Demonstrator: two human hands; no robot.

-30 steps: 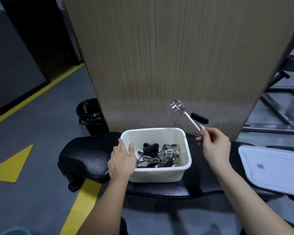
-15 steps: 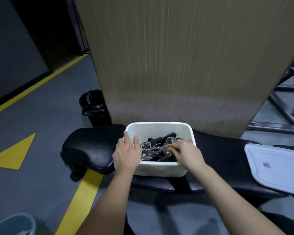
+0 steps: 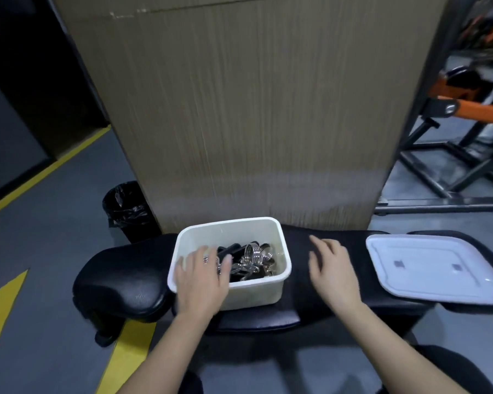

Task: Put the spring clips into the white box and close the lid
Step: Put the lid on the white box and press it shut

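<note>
Right hand (image 3: 332, 273) exits white plastic box (image 3: 285, 251), fingers spread, empty. Left hand (image 3: 202, 281) splayed on rim; tangled chrome spring clips (image 3: 252, 255) may foul flat white lid (image 3: 439, 268).

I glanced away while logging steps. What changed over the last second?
The right hand lowered the clip it held above the white box in among the other spring clips, let go, and has moved out to the right, empty, over the bench toward the lid. Unchanged: the left hand on the box's near-left rim; box and lid in place.
</note>
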